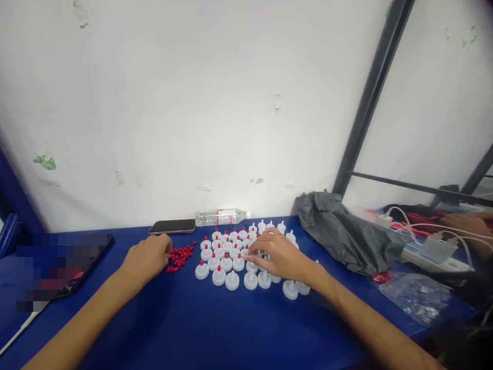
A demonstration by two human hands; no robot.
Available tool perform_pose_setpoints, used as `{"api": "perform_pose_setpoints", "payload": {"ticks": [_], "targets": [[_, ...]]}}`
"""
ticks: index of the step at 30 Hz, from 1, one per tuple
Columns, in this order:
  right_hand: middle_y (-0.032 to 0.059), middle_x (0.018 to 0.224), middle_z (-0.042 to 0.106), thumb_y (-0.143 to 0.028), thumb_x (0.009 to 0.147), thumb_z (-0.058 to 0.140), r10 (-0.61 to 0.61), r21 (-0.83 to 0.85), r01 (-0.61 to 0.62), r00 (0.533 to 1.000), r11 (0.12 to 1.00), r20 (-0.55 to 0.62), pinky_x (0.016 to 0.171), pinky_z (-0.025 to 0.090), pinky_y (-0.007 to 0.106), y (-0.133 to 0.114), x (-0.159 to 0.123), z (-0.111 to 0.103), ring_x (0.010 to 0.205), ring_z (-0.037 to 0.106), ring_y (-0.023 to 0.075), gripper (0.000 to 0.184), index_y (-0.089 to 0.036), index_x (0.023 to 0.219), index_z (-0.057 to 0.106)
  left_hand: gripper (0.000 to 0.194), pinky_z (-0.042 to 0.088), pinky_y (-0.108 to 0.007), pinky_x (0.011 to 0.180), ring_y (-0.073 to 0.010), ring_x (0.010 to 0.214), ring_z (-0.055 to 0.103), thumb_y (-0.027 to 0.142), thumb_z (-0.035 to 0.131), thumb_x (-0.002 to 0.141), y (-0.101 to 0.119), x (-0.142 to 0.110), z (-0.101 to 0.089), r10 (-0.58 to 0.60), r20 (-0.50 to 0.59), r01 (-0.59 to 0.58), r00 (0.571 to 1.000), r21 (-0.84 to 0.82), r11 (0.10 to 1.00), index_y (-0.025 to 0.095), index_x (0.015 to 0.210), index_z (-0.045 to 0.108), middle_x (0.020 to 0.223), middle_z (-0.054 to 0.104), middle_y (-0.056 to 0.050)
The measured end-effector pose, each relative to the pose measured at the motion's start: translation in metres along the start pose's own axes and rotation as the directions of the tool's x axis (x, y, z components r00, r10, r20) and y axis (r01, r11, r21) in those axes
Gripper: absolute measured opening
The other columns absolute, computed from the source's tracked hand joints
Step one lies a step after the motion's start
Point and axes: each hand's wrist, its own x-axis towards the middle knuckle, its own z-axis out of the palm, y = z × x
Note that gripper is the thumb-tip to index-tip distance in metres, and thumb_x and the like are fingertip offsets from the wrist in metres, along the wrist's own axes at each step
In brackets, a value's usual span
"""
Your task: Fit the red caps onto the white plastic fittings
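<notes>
Several white plastic caps (225,263) stand in rows on the blue table (185,324), many topped with a red tip. A small heap of loose red tips (180,257) lies to their left. My left hand (148,257) rests beside that heap, fingers curled with the fingertips at the red tips; what they hold is hidden. My right hand (279,254) lies over the right part of the caps, fingers bent down onto a cap near the middle of the rows.
A phone (172,226) and a lying water bottle (221,217) sit by the white wall. A grey plastic bag (342,231) lies at right, with a clear bag (414,293), a power strip (431,252) with cables, and another person's hand (468,226). A dark device (77,267) lies left.
</notes>
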Motion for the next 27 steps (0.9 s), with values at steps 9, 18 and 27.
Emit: {"api": "perform_pose_setpoints", "payload": {"ticks": [9, 18, 27], "targets": [[0.0004, 0.079, 0.073, -0.029, 0.1, 0.057, -0.034, -0.016, 0.034, 0.999, 0.999, -0.033, 0.093, 0.039, 0.037, -0.004, 0.0, 0.0, 0.074, 0.064, 0.0144, 0.02, -0.02, 0.089, 0.07, 0.021, 0.044, -0.036, 0.068, -0.0324, 0.086, 0.068, 0.029, 0.05, 0.091, 0.013, -0.007, -0.012, -0.01, 0.019, 0.009, 1.0, 0.018, 1.0, 0.022, 0.09, 0.069, 0.094, 0.074, -0.012], [-0.0011, 0.075, 0.068, -0.024, 0.099, 0.056, -0.115, -0.003, 0.116, 0.983, 0.993, -0.143, 0.097, 0.038, 0.039, -0.011, -0.001, -0.001, 0.07, 0.059, 0.0135, 0.018, -0.02, 0.085, 0.066, 0.044, 0.032, -0.032, 0.06, -0.0218, 0.067, 0.061, 0.052, 0.036, 0.098, 0.054, -0.028, -0.015, 0.445, -0.059, -0.448, 0.894, -0.039, 0.893, 0.024, 0.072, 0.058, 0.072, 0.068, -0.002], [-0.0014, 0.079, 0.07, -0.024, 0.099, 0.055, -0.142, 0.009, 0.146, 0.978, 0.989, -0.153, 0.1, 0.037, 0.04, -0.019, -0.001, -0.001, 0.074, 0.061, 0.0136, 0.016, -0.02, 0.088, 0.066, 0.027, 0.022, -0.033, 0.055, -0.0213, 0.059, 0.057, 0.033, 0.045, 0.093, 0.054, -0.03, -0.001, 0.511, -0.056, -0.508, 0.858, 0.055, 0.86, 0.023, 0.068, 0.051, 0.066, 0.064, -0.002]]}}
